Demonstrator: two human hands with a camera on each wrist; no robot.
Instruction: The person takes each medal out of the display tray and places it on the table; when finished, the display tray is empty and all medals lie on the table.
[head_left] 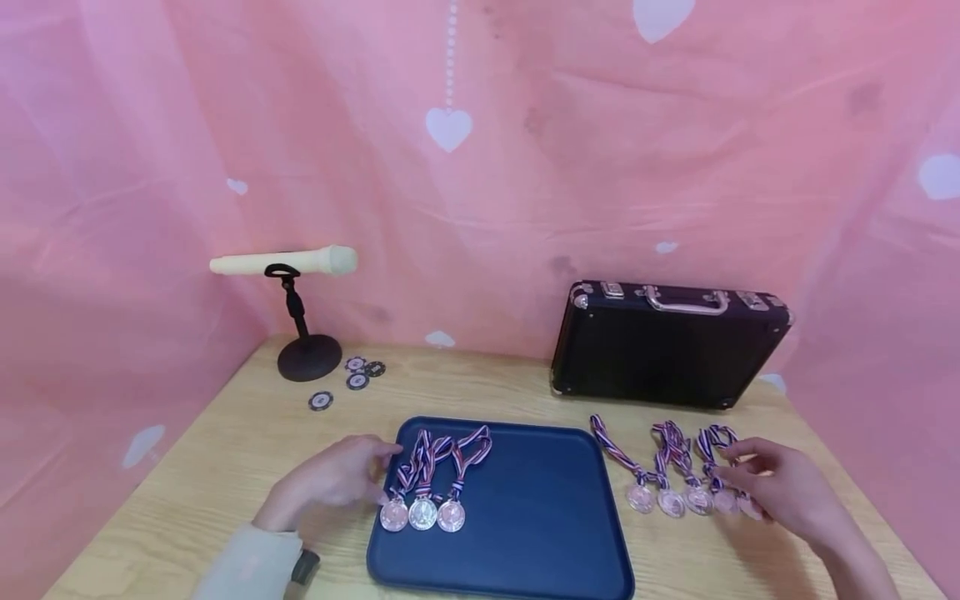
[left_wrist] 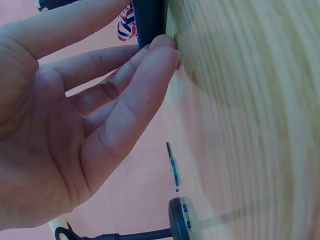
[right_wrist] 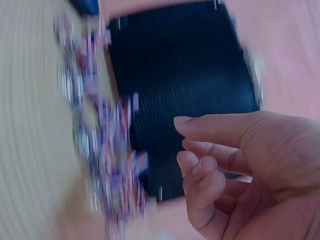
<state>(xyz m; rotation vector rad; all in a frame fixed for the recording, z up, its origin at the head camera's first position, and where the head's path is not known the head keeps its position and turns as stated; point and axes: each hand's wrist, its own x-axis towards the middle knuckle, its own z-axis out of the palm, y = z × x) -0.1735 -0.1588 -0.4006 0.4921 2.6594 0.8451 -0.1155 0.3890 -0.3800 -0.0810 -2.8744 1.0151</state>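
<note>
My left hand is at the left edge of the blue tray. Its fingers lie fairly straight and touch the tray's side in the left wrist view. Just inside that edge are three medals with striped ribbons: a reddish one, a silver one and another reddish one. Over on the right, my right hand hovers by a row of several ribboned medals on the table. Nothing shows between its loosely bent fingers, and it partly covers the rightmost medal.
Behind the row stands a black briefcase with its handle up. At the back left, a white microphone lies on a black stand, with several poker chips beside it. A pink curtain backs the wooden table.
</note>
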